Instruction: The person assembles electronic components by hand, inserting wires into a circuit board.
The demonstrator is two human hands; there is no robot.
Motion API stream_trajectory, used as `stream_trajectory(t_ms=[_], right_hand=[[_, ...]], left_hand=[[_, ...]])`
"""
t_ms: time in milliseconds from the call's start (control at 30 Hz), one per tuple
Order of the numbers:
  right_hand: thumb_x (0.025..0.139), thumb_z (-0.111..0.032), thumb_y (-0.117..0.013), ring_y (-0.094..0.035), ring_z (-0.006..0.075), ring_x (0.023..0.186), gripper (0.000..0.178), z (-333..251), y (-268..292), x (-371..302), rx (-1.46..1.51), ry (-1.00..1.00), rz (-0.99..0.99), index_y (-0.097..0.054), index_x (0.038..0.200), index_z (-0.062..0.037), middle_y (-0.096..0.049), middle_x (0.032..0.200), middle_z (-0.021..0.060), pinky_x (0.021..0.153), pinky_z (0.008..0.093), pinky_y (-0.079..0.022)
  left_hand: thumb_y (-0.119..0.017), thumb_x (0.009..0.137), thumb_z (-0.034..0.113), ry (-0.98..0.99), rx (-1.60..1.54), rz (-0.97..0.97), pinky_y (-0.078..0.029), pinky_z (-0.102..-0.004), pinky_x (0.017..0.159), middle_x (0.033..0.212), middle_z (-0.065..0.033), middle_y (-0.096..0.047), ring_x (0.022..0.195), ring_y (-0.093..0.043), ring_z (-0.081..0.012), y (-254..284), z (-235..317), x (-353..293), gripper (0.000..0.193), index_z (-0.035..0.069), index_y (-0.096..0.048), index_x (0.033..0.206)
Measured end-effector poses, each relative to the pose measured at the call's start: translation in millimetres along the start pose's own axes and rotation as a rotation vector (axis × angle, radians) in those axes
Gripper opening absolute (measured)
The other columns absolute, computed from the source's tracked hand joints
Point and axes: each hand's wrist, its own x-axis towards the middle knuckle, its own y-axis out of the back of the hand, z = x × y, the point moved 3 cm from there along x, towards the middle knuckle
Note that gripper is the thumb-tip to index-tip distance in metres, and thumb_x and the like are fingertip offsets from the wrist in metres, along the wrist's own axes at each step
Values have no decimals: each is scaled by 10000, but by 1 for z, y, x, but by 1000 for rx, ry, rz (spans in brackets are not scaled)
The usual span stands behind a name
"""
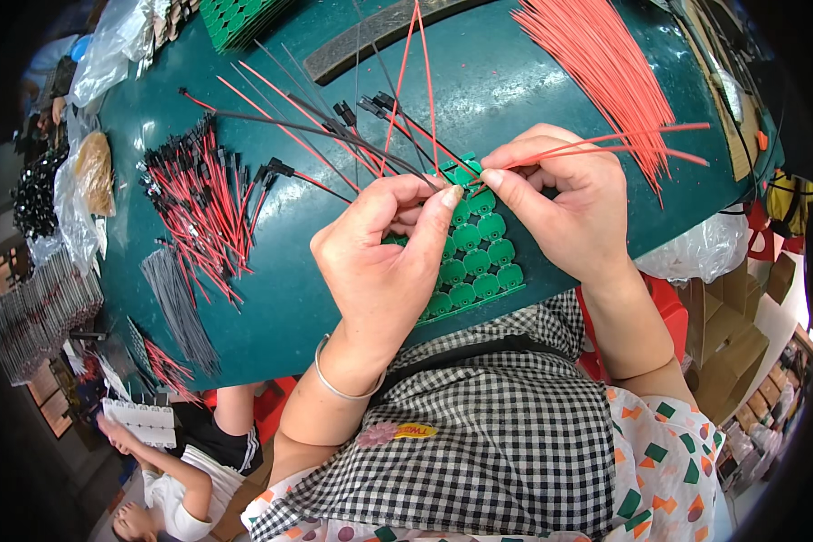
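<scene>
the green board (481, 262), rows of small rounded tabs, lies under both hands, at the table (289, 298)'s near edge. the left hand (381, 257)'s fingers are pinched together beside black wire ends; the right hand (574, 217)'s are clamped on red wires (685, 127). bare table flanks the board; leads (199, 194) crowd the left.
</scene>
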Motion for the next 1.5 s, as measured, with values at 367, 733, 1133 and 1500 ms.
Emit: stream_trajectory(t_ms=[367, 733, 1133, 1500], right_hand=[[791, 66, -673, -575, 64, 577, 319, -8, -5, 0, 88, -103, -67, -669, 1109, 64, -651, 816, 53, 521, 214, -468], [801, 79, -684, -572, 49, 631, 571, -17, -5, 7, -44, -80, -88, -548, 1351, 9, -612, 795, 26, 561, 198, -458], [870, 90, -625, -579, 61, 739, 735, -42, -5, -4, 156, -12, 72, -275, 1514, 27, -614, 888, 49, 646, 166, -464], [847, 92, -625, -561, 67, 735, 684, -44, 20, 19, -141, -144, -84, -369, 1480, 46, -603, 876, 31, 673, 193, -467]], left_hand=[[-762, 809, -48, -164, 164, 44, -549, -220, 605, 808, -93, -718, 691, -680, -112, -8, -1, 3, 190, -36, -706, 990], [-662, 882, -90, 90, -224, 37, -615, -260, 668, 977, -139, -693, 758, -701, -154, 12, 16, -2, 287, -87, -628, 1167], [-713, 863, -56, 247, -209, 70, -540, -204, 604, 903, -103, -700, 689, -659, -96, 72, -1, -34, 54, -67, -698, 914], [-678, 899, -35, 235, -166, 25, -534, -204, 593, 925, -128, -712, 682, -656, -109, 75, -10, -36, 95, -85, -666, 978]])
